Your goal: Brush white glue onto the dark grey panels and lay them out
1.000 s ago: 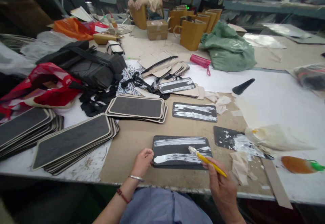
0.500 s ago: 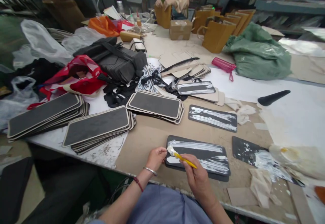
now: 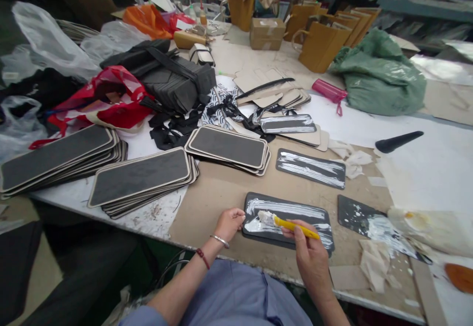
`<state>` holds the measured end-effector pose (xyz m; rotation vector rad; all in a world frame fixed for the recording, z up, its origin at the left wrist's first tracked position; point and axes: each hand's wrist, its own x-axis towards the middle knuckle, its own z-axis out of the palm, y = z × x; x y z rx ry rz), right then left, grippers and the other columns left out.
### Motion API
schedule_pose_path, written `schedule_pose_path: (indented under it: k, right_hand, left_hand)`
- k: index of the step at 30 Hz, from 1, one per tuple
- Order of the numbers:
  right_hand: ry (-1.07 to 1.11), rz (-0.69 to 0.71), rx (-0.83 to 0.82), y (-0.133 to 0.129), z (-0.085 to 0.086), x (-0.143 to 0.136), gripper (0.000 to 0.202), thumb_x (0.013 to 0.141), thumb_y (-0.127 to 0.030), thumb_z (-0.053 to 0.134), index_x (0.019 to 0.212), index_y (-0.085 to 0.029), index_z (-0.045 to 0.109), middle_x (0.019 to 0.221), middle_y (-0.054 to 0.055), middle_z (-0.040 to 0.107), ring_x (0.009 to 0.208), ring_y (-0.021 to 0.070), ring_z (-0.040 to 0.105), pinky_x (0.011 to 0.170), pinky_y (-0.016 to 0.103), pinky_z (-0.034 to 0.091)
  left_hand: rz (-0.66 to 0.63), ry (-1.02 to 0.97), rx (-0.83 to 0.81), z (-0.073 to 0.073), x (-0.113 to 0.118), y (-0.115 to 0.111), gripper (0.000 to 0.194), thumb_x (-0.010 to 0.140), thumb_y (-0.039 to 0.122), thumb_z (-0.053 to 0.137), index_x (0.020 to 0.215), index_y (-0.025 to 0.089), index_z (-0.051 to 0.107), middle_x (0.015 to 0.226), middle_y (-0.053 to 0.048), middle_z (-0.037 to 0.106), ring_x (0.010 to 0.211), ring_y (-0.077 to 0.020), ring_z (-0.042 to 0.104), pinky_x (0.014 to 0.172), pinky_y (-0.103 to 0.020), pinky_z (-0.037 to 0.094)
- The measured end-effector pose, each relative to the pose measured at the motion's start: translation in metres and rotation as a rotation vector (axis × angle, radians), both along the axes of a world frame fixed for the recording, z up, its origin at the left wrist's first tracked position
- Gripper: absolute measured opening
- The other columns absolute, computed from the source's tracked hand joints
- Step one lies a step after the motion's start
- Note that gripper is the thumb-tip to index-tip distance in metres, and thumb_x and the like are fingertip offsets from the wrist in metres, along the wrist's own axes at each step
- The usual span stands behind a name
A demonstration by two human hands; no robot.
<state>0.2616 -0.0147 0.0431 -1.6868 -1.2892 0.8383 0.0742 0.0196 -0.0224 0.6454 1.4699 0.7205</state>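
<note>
My right hand (image 3: 312, 254) grips the yellow handle of a brush (image 3: 297, 226). White paste coats its bristles, which rest on a dark rounded panel (image 3: 256, 235) streaked with the same white. At the panel's left edge, the bent fingers of my left hand (image 3: 228, 225) pinch the corner area. Another dark panel (image 3: 311, 168) with white streaks lies just beyond. To the right is a dark board (image 3: 353, 212) spattered and smeared with thick white paste.
Stacks of dark panels with pale borders (image 3: 140, 176) stand on the left. Behind them are a red bag (image 3: 107, 97) and black bundled pieces (image 3: 177, 80). A green sack (image 3: 380, 80) sits far right. Across the table, a person's hands hold a tan bag (image 3: 241, 11).
My right hand has drawn the brush rightward from the panel's left end, leaving fresh white there. My left hand stays at the left edge. The view has shifted slightly.
</note>
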Motion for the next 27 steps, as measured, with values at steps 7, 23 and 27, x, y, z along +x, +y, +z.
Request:
schedule_pose_path:
  k: [7, 23, 27]
  right_hand:
    - [0.086, -0.151, -0.046, -0.004, -0.014, 0.024, 0.037, 0.08, -0.051, 0.047, 0.087, -0.017, 0.058, 0.082, 0.008, 0.066, 0.064, 0.0201, 0.064, 0.067, 0.037, 0.054]
    - [0.393, -0.235, -0.012, 0.02, -0.008, -0.001, 0.036, 0.079, -0.05, 0.049, 0.092, -0.017, 0.054, 0.083, 0.008, 0.065, 0.064, 0.0205, 0.064, 0.063, 0.037, 0.056]
    - [0.358, -0.146, 0.009, 0.038, -0.019, -0.022, 0.032, 0.082, -0.048, 0.047, 0.088, -0.018, 0.055, 0.079, 0.006, 0.063, 0.063, 0.0186, 0.063, 0.064, 0.035, 0.055]
  left_hand:
    - [-0.06, 0.038, 0.042, 0.005, -0.001, -0.001, 0.023, 0.049, 0.037, 0.056, 0.06, 0.017, 0.054, 0.047, 0.006, 0.05, 0.044, -0.009, 0.045, 0.046, -0.023, 0.037]
    - [-0.189, 0.178, 0.224, 0.004, 0.008, -0.008, 0.019, 0.063, 0.038, 0.045, 0.067, 0.02, 0.046, 0.053, 0.006, 0.044, 0.046, -0.0094, 0.042, 0.041, -0.02, 0.034]
    - [-0.209, 0.224, 0.2, 0.005, 0.011, -0.009, 0.021, 0.064, 0.039, 0.043, 0.072, 0.02, 0.047, 0.056, 0.004, 0.048, 0.047, -0.0113, 0.044, 0.042, -0.023, 0.039]
